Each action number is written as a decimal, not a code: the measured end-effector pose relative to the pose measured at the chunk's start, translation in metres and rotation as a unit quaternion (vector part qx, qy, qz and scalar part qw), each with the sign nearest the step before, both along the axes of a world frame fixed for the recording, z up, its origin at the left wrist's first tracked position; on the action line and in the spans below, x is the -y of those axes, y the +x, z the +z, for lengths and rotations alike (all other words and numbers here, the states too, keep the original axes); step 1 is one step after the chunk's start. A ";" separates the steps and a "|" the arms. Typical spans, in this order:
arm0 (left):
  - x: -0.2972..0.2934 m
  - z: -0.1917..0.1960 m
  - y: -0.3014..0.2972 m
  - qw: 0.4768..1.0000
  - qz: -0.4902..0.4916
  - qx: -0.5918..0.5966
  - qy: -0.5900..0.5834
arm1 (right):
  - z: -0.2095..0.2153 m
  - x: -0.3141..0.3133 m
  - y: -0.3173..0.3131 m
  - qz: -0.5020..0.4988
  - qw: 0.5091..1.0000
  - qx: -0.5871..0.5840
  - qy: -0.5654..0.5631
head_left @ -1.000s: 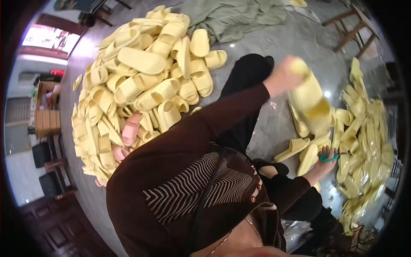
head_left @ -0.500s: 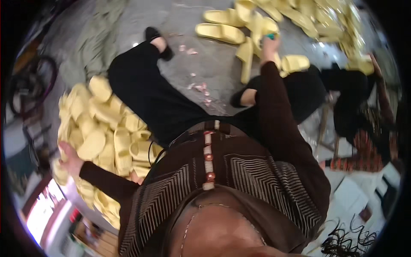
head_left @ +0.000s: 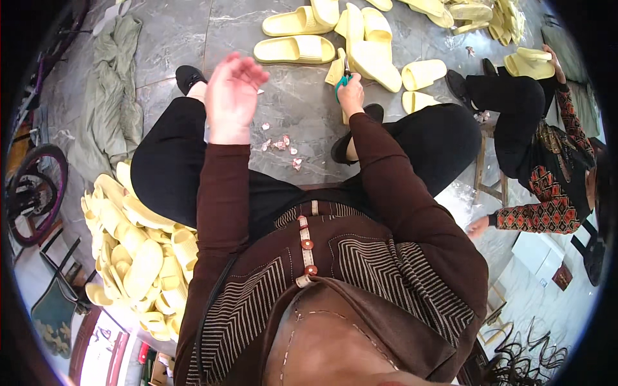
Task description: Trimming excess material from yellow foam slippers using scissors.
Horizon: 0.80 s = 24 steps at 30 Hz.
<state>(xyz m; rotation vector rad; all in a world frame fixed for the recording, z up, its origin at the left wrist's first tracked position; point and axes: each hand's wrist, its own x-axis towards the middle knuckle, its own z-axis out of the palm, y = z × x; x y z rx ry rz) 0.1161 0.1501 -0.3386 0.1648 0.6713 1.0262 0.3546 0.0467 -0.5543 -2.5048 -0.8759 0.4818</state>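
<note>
My right hand (head_left: pixel 351 95) is closed around a pair of scissors with teal handles (head_left: pixel 340 85), blades pointing away from me. Just beyond the blades a yellow slide slipper (head_left: pixel 376 65) lies across others on the floor. My left hand (head_left: pixel 234 93) is raised in front of my left knee, fingers loosely apart and nothing in it. The slipper closest to it is a yellow one (head_left: pixel 295 49) lying flat ahead, with another (head_left: pixel 297 22) behind it. Further right, a short yellow slipper (head_left: pixel 423 74) rests near my right knee.
A big heap of yellow slippers (head_left: pixel 143 267) lies to my left. Pinkish-white scraps (head_left: pixel 280 143) litter the floor between my feet. At right a co-worker holds a yellow slipper (head_left: pixel 529 63) beside a wooden stool (head_left: pixel 487 170). A grey-green cloth (head_left: pixel 111 83) and a wheel (head_left: pixel 38 193) are at far left.
My left hand has left the slipper heap and swung up and forward. My right hand, with the scissors, has drawn slightly left and nearer. The view has shifted a little.
</note>
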 end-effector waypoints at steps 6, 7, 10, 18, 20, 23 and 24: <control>0.012 -0.055 0.026 0.949 -0.051 -0.312 0.011 | 0.048 -0.024 0.007 -0.034 0.994 -0.025 0.105; 0.010 -0.054 0.028 0.949 -0.048 -0.310 0.016 | 0.060 -0.032 0.008 -0.021 0.990 -0.027 0.139; 0.008 -0.048 0.030 0.916 -0.106 -0.375 0.092 | 0.101 -0.040 0.003 -0.019 0.946 -0.187 0.265; 0.007 -0.039 0.023 0.875 -0.070 -0.407 0.255 | 0.182 -0.021 -0.009 0.077 0.767 -0.523 0.365; 0.003 -0.036 0.020 0.808 -0.025 -0.495 0.319 | 0.188 -0.018 -0.013 0.087 0.736 -0.561 0.369; -0.001 -0.033 0.013 0.634 0.058 -0.646 0.422 | 0.193 -0.016 -0.019 0.120 0.702 -0.600 0.363; -0.001 -0.025 0.011 0.553 0.068 -0.700 0.447 | 0.195 -0.016 -0.021 0.121 0.701 -0.602 0.363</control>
